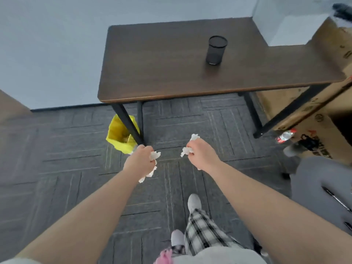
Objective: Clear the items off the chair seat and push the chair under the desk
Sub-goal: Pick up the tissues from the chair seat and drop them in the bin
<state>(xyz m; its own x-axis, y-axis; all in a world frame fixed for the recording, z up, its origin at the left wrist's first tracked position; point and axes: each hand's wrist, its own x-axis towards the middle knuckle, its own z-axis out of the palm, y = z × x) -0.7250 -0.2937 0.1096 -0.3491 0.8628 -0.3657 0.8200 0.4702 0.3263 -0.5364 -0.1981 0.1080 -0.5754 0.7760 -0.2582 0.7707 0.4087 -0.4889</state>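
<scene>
My left hand (140, 161) is closed on crumpled white tissue paper (155, 155), with a strip of it hanging below the fist. My right hand (202, 153) grips more crumpled white tissue (194, 137) that sticks out above and left of the fingers. Both hands are held out over the carpet in front of the dark wooden desk (171, 60). The grey chair (320, 189) stands at the right edge, with thin dark pens (335, 199) lying on its seat. A yellow bag-lined bin (121, 135) sits by the desk's front left leg, just beyond my left hand.
A black mesh pen holder (216, 50) stands on the desk. Cardboard boxes (327, 103) are stacked to the right of the desk, with a plastic bottle (285, 135) on the floor beside them. Grey carpet tiles cover the floor, and my feet are below.
</scene>
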